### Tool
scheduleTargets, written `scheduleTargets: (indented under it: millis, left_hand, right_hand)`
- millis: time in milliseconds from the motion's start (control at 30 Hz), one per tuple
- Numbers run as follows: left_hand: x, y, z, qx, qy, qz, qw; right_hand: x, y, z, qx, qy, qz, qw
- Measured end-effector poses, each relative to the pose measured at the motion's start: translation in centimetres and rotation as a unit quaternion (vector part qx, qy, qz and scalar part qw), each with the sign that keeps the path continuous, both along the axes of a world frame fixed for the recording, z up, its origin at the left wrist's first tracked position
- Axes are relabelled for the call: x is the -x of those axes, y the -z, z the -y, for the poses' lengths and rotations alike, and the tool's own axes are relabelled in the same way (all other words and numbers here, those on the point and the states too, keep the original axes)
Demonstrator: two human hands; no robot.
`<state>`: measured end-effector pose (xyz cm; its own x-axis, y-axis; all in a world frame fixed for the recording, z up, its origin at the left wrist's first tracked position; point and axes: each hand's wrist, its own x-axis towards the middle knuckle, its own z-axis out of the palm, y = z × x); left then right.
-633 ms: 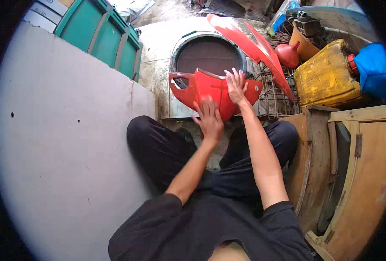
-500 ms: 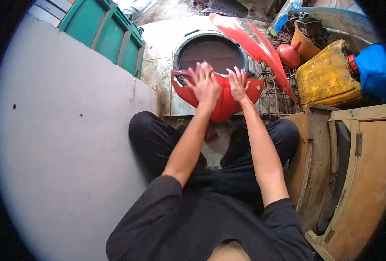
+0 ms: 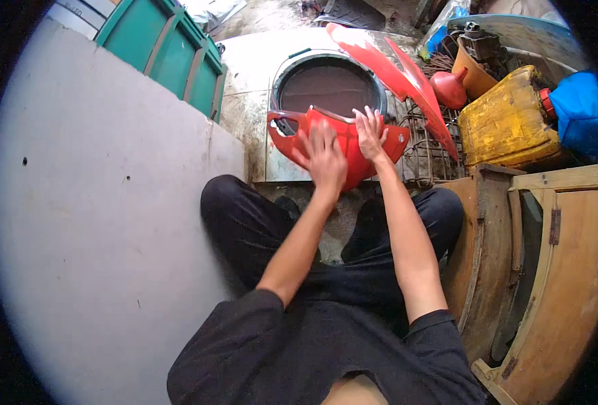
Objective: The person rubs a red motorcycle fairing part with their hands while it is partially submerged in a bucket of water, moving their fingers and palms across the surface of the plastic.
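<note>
Beside a pale grey, flat wall (image 3: pixel 110 223), we see a worn, whitish tiled slab (image 3: pixel 246 81) carrying a round black basin (image 3: pixel 381 91) of dark liquid. At the slab's near edge, a glossy red, curved plastic panel (image 3: pixel 353 154) overlaps the basin's near rim. Our left hand (image 3: pixel 325 160), blurred, spreads open over the panel's middle; we cannot tell whether it touches. Apart from it, our right hand (image 3: pixel 372 136) rests open on the panel's right part, fingers straight, pointing away from us.

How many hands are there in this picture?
2. The left hand is spread over the middle of the red plastic panel, its fingers blurred. The right hand is farther right, at the panel's upper edge. No others show.
</note>
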<state>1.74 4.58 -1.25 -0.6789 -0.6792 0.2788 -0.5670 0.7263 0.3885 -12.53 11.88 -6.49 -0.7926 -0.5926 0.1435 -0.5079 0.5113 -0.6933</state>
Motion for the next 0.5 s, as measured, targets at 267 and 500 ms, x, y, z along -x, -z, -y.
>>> scheduleTargets:
  millis: [267, 500]
  left_hand:
    - [-1.0, 0.8, -0.3, -0.024, 0.02, -0.041, 0.999]
    - [-6.0, 2.5, -2.8, -0.089, -0.001, -0.002, 0.996]
  right_hand:
    - [-0.1, 0.5, 0.7, 0.003, 0.005, 0.012, 1.0]
    - [-0.4, -0.1, 0.7, 0.001, -0.006, 0.014, 1.0]
